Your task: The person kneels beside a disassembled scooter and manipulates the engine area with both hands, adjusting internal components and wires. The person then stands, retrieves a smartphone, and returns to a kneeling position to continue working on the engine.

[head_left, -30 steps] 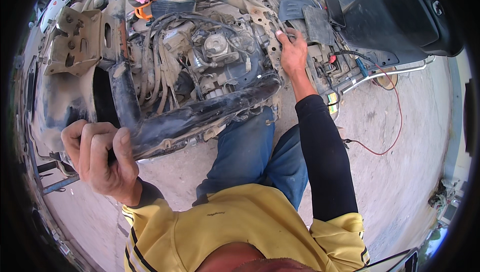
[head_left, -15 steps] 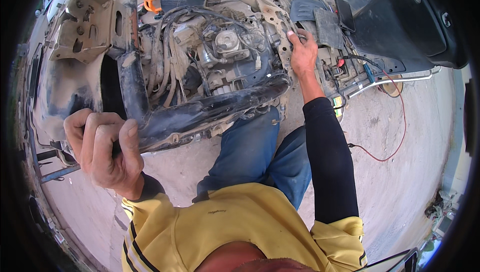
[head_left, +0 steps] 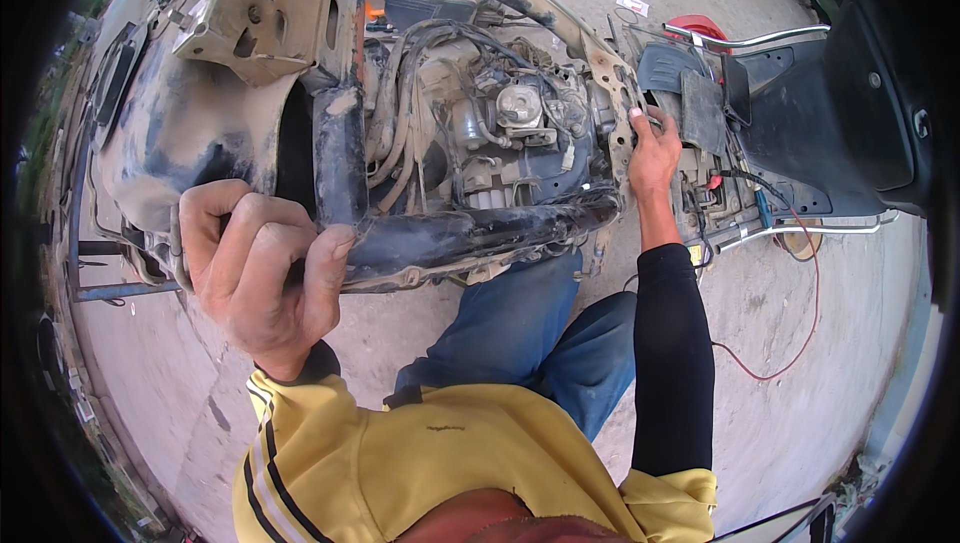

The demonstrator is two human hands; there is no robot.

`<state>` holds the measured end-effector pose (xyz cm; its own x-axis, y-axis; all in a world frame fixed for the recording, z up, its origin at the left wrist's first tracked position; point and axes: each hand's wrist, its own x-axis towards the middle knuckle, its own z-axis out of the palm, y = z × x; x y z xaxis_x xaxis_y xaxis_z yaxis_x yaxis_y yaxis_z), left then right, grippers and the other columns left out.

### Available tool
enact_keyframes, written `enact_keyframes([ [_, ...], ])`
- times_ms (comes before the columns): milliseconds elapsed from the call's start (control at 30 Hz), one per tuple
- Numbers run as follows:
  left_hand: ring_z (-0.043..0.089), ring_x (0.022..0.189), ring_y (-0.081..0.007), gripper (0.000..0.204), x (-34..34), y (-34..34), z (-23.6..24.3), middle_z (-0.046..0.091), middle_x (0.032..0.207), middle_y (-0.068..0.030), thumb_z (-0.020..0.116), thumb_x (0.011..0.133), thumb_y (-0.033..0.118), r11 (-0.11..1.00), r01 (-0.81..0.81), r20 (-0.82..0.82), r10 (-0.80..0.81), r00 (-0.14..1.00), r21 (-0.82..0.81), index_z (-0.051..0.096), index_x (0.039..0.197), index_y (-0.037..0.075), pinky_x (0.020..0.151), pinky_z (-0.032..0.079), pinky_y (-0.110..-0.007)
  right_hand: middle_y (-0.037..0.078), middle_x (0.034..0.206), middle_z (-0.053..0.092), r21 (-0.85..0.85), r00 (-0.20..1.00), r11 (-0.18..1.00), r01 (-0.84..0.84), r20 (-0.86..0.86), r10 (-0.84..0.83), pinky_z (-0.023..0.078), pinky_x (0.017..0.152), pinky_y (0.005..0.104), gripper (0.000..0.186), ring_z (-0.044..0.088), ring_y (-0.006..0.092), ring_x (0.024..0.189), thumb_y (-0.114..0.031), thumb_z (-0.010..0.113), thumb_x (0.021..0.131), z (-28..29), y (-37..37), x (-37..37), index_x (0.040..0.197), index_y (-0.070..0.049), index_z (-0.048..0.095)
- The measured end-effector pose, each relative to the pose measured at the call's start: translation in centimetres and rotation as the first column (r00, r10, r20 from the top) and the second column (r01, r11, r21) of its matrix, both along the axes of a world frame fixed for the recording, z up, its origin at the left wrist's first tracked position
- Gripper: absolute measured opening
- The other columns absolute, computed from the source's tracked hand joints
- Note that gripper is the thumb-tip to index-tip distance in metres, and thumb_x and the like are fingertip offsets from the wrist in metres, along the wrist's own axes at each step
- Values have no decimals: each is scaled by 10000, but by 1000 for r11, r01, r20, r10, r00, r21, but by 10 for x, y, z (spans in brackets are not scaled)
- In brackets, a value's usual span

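A dusty motor scooter frame [head_left: 420,248] with a black tube along its near side spans the upper left, an engine [head_left: 518,113] and hoses showing inside it. My left hand [head_left: 265,258] has its fingers wrapped over the near left corner of this frame; what lies under the fingers is partly hidden. A bent metal mounting plate [head_left: 260,18] rises behind it. My right hand [head_left: 652,158] grips a perforated metal bracket [head_left: 612,83] at the frame's right end, thumb uppermost. Just right of that hand lie wiring and a red terminal [head_left: 714,183].
A large black plastic panel [head_left: 840,113] with chrome rails [head_left: 760,35] occupies the upper right. A red object [head_left: 697,23] and paper scraps lie behind on the concrete floor [head_left: 800,333]. A red cable hangs in a loop at right. My jeans-clad legs are below the frame.
The whole view has shifted, so the frame, both hands and the background appear farther right, with the right side lower. Both hands keep their grip on the frame.
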<state>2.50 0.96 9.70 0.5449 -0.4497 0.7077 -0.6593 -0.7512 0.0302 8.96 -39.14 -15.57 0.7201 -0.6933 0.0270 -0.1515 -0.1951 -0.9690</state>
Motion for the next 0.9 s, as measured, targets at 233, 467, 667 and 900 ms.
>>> enact_keyframes([
  [233,502,819,-300,248,-1,1,0,618,726,-58,794,777,125,1000,2,-35,-2,999,-23,568,707,48,788,412,-392,131,927,735,28,1000,1000,-3,13,3,490,690,302,514,604,151,753,-296,758,958,4,1,-1,1304,61,629],
  [467,534,803,-298,295,1,2,0,617,715,-26,868,657,183,1000,-12,-12,12,1000,-13,591,673,83,734,434,-392,146,936,729,34,999,999,-21,26,21,498,708,292,497,619,152,782,-269,757,960,4,2,-1,1296,72,625],
  [667,534,794,-293,297,1,1,0,613,706,-20,866,644,186,1000,-6,-5,6,1000,-26,586,671,88,725,432,-389,122,926,715,81,997,996,-32,68,26,482,672,275,490,602,132,764,-255,753,969,9,6,-2,1307,71,614],
  [900,533,790,-293,298,1,1,0,611,705,-20,865,635,183,1000,-10,-10,9,1000,-29,584,669,91,721,429,-386,137,942,718,63,999,997,-35,41,32,488,684,279,499,608,141,773,-266,752,973,7,4,-2,1314,70,610],
])
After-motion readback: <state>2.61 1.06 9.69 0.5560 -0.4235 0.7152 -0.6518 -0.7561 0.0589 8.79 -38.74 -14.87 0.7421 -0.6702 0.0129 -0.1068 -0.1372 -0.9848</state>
